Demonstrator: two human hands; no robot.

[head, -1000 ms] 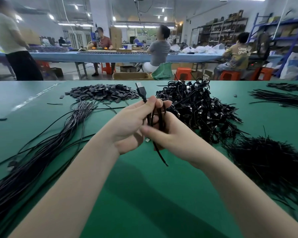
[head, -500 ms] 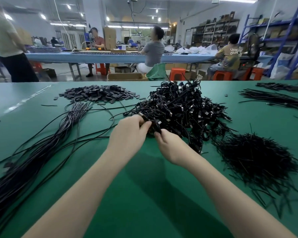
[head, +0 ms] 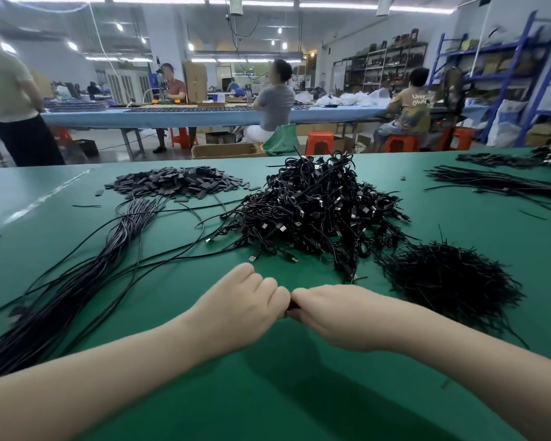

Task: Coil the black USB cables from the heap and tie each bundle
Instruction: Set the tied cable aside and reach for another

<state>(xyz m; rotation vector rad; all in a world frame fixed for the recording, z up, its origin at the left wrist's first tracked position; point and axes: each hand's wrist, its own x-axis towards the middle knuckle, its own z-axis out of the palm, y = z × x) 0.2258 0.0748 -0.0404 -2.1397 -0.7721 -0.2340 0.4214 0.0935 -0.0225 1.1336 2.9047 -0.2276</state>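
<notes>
- Black USB cables lie in a heap [head: 315, 211] on the green bench [head: 268, 393], in the middle of the head view and well beyond the hands; silver plug ends show all through the tangle.
- Left hand [head: 236, 310] and right hand [head: 334, 313] meet knuckle to knuckle low over the bench, nearer than the heap and apart from it.
- Both hands have their fingers curled inward; a small dark piece [head: 289, 308] shows in the gap where they meet, and both appear to pinch it, though what it is cannot be told.
- A long bundle of loose cables [head: 86, 272] runs from the far middle down to the left edge, with single strands straying toward the heap.
- A pile of thin black ties [head: 449, 281] sits just right of the heap, near the right forearm.
- A flat pile of small dark grey tabs [head: 175, 183] lies at the far left of the bench, touching the far end of the loose cables.
- More black strands [head: 497, 183] lie at the far right.
- Behind the bench, people sit on orange stools [head: 318, 143] at a long blue table [head: 204, 114]; blue shelving [head: 503, 74] stands at the right.
</notes>
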